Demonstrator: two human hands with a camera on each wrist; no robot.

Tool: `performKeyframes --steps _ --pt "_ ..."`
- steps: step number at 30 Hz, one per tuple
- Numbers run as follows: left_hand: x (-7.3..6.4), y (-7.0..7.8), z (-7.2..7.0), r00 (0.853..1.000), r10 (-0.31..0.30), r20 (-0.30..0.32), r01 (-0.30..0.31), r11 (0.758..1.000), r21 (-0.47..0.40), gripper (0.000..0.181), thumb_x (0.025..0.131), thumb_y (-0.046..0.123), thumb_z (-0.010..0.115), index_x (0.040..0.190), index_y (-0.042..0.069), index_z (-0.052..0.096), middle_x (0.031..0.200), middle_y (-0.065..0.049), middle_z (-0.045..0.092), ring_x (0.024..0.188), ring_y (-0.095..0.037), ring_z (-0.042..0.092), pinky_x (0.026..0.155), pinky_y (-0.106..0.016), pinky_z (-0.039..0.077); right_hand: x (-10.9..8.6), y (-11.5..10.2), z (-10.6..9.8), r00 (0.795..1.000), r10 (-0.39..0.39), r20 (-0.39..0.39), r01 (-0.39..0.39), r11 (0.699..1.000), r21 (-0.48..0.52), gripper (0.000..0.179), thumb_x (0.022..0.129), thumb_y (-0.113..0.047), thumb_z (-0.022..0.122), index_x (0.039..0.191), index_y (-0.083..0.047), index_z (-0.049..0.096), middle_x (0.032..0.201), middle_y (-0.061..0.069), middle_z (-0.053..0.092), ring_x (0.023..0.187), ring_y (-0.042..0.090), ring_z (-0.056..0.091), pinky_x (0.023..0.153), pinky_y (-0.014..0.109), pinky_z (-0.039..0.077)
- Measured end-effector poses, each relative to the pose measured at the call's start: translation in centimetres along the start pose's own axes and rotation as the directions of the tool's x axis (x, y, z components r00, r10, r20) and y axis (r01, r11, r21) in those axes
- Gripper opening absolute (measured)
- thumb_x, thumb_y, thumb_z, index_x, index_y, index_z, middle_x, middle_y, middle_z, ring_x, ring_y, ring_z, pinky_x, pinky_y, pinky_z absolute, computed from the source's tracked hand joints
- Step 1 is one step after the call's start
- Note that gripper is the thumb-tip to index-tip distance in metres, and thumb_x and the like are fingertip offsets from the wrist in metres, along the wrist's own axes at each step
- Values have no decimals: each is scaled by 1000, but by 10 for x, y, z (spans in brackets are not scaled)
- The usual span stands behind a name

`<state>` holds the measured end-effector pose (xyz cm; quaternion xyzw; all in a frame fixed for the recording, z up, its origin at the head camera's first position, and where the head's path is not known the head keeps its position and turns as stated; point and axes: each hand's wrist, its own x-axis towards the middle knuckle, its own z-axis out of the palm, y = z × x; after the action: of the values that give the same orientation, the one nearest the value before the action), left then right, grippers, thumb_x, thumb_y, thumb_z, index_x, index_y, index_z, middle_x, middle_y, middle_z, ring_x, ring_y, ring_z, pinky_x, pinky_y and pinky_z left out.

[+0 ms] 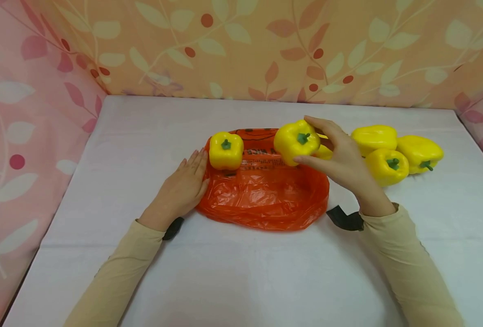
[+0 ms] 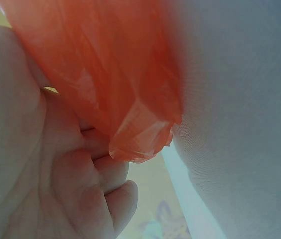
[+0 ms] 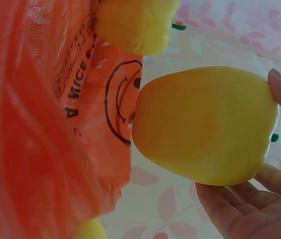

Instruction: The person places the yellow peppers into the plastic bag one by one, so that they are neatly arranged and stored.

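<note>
An orange-red plastic bag [image 1: 262,190] with black print lies on the white table. Along its left side rests my left hand [image 1: 184,184], fingers extended and touching the plastic; the left wrist view shows the palm beside the bag's crumpled edge [image 2: 140,132]. My right hand [image 1: 341,156] grips a yellow bell pepper [image 1: 292,145] between thumb and fingers, above the bag's right part. In the right wrist view this bell pepper [image 3: 205,127] is held off the bag. Another yellow bell pepper [image 1: 226,156] stands stem-up at the bag's upper left, near my left fingertips.
Three yellow bell peppers [image 1: 388,165] sit close together to the right of my right hand. One more yellow bell pepper [image 1: 325,153] is partly hidden behind that hand. Patterned cloth [image 1: 241,50] hangs at the table's back and sides.
</note>
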<state>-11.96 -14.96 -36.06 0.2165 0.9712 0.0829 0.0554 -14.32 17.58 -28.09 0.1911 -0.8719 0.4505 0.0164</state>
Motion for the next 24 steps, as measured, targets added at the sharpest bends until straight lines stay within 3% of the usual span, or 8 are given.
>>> performKeyframes --steps 7,14,24 --pt "0 -1 0 1000 2 1 -2 1000 3 63 100 23 40 146 -10 13 153 -23 13 142 -33 10 113 -47 13 13 -1 16 999 -31 44 30 999 33 74 77 -7 77 141 -2 40 137 12 45 123 25 42 101 47 40" --pt "0 0 0 1000 3 -3 -3 1000 0 63 100 23 40 146 -10 13 153 -23 14 142 -33 10 114 -47 13 23 0 32 996 -53 73 51 998 27 74 76 -9 80 139 0 43 137 12 46 123 25 45 102 41 40" --pt "0 0 0 1000 11 -10 -11 1000 2 63 100 22 40 146 -11 13 153 -24 14 142 -33 10 114 -47 13 34 6 49 990 -26 136 28 999 -18 75 76 -17 80 139 0 44 139 13 45 129 25 40 107 38 33"
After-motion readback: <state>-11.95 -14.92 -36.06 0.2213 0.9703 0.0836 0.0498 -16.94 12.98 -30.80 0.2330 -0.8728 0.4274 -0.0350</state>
